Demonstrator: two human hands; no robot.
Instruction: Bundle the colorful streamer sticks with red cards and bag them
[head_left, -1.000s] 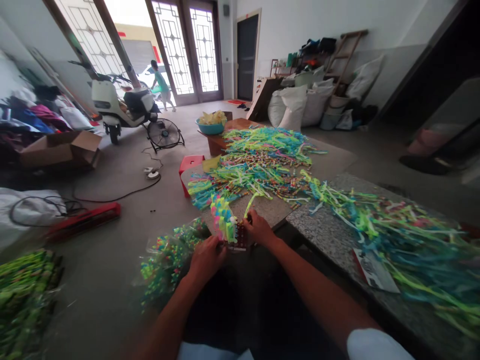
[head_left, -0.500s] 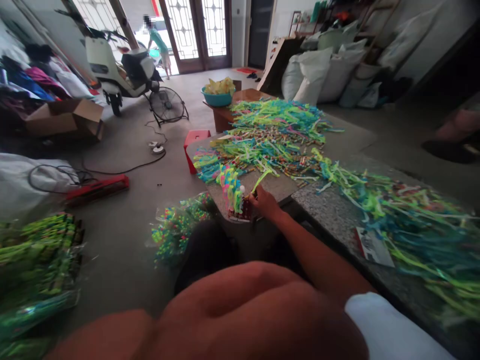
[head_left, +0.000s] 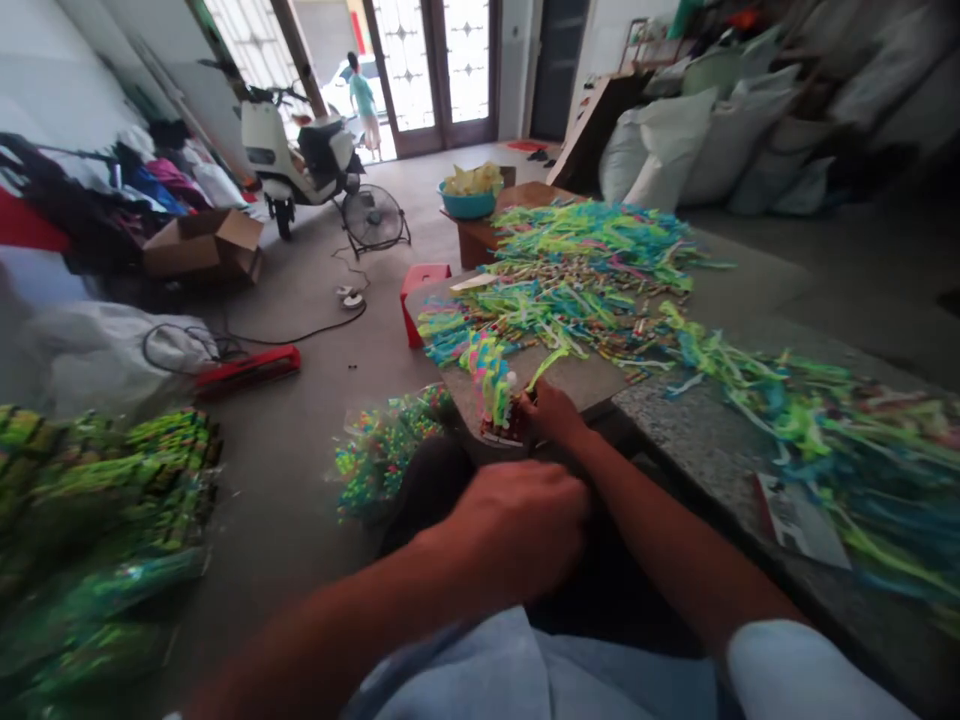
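My right hand [head_left: 556,413] is at the near edge of the table, its fingers pinched on a thin stick with a yellow-green ribbon [head_left: 546,366] sticking up. Just left of it stands a bundle of short sticks with yellow, pink and blue ribbon ends [head_left: 491,378]; a small white round thing [head_left: 512,379] shows between. Close to the camera, above my lap, my left hand [head_left: 517,515] is curled into a fist, slightly blurred. Its fingers point away, and whatever they may hold is hidden. Beyond my hands lies a heap of ribboned sticks [head_left: 592,245].
More ribbons [head_left: 847,440] cover the right-hand table, beside a printed packet [head_left: 801,520]. A blue basin [head_left: 470,203] stands at the back. On the floor are bagged bundles [head_left: 390,450], a red stool [head_left: 421,290], a fan [head_left: 375,217] and a cardboard box [head_left: 204,247]. A person [head_left: 364,105] stands by the door.
My left arm, bent close under the camera before, has stretched forward, so the fist now shows over my lap. The view has turned left. My right hand keeps its pinch on the ribboned stick.
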